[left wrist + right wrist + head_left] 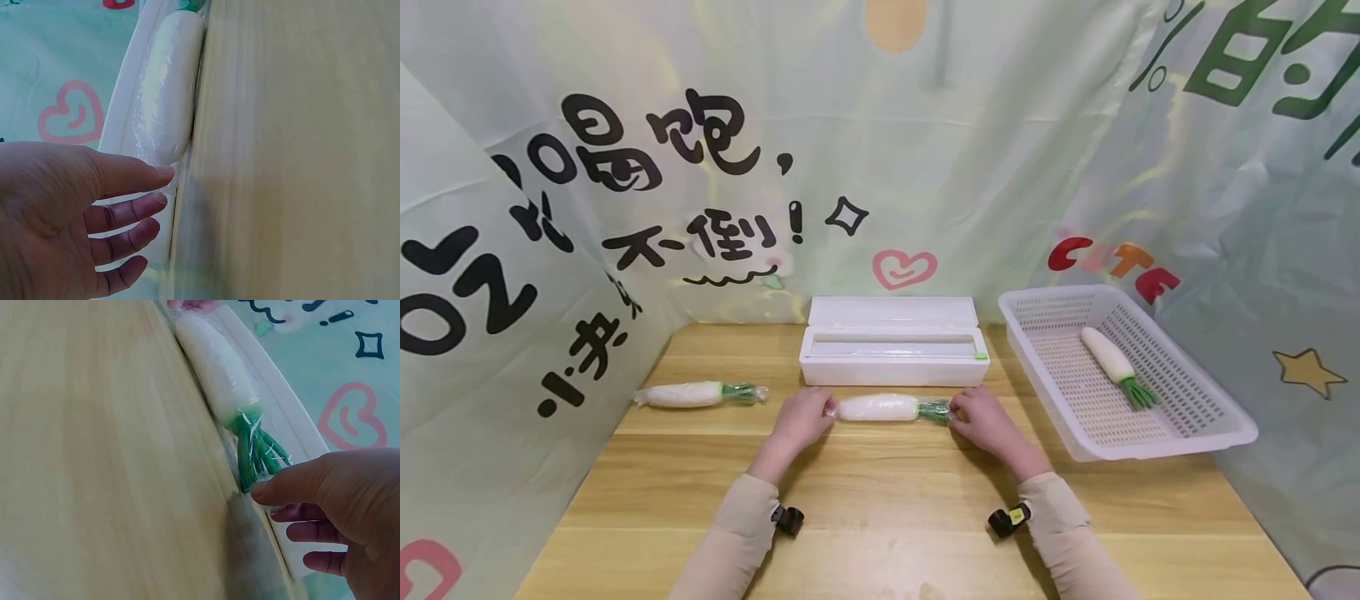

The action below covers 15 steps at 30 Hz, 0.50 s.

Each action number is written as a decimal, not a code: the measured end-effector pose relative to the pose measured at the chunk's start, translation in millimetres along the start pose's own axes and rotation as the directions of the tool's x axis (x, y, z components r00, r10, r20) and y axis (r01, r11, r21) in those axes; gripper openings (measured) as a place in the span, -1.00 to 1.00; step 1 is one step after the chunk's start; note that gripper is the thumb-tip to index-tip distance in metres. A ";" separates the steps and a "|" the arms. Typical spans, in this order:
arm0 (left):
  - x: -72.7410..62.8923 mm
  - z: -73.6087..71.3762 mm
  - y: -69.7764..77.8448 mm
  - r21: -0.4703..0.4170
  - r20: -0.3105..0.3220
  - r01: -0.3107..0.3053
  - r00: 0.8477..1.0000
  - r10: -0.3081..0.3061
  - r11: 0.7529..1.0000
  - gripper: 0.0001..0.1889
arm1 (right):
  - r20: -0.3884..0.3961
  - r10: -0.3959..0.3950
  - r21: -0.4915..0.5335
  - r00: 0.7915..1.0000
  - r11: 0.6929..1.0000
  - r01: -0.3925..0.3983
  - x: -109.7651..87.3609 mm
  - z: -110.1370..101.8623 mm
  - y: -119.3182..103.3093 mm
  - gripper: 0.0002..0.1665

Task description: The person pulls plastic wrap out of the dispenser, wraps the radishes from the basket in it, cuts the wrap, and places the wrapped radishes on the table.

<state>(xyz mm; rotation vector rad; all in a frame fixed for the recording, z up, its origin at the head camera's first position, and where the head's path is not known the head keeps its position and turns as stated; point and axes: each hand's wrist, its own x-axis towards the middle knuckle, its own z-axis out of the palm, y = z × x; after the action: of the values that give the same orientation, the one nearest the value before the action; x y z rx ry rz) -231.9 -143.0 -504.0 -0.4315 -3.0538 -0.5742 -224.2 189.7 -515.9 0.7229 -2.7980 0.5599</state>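
A white radish [878, 407] with green stalks, wrapped in clear film, lies crosswise in front of the white wrap box. At its root end my left hand [806, 416] pinches the gathered film between thumb and index finger; the left wrist view shows that film [164, 187] at the fingertips, with the other fingers loosely bent. My right hand [987, 421] pinches the film at the stalk end, its thumb [265, 490] right beside the green stalks [250, 453] in the right wrist view.
The white wrap box [895, 371] stands behind the radish, lid [892, 312] raised, with a green slider at its right. Another film-wrapped radish [681, 395] lies at the left. A white basket [1052, 417] at the right holds an unwrapped radish [1107, 354]. Printed cloth [985, 167] surrounds the wooden table [880, 517].
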 end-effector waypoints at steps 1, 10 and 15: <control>-1.7 0.1 -1.4 -0.001 -0.007 0.001 1.000 -0.001 1.000 -0.88 | -0.002 -0.004 -0.002 1.000 1.000 0.004 0.5 1.2 -2.3 -0.82; -21.0 -8.5 -20.2 0.004 -0.073 0.021 0.997 -0.020 1.000 -0.93 | -0.001 -0.055 -0.023 0.998 0.998 0.055 6.1 10.8 -28.2 -0.83; -34.2 -16.3 -36.1 0.016 -0.081 0.056 0.995 -0.054 0.998 -0.96 | -0.001 -0.116 -0.034 0.993 0.993 0.116 11.7 18.2 -44.8 -0.82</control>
<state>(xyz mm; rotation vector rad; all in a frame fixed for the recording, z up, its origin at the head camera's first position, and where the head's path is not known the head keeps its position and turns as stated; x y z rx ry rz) -209.5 -190.2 -503.5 -0.3163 -2.9995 -0.5506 -213.6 141.1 -515.3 0.8702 -2.7343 0.4907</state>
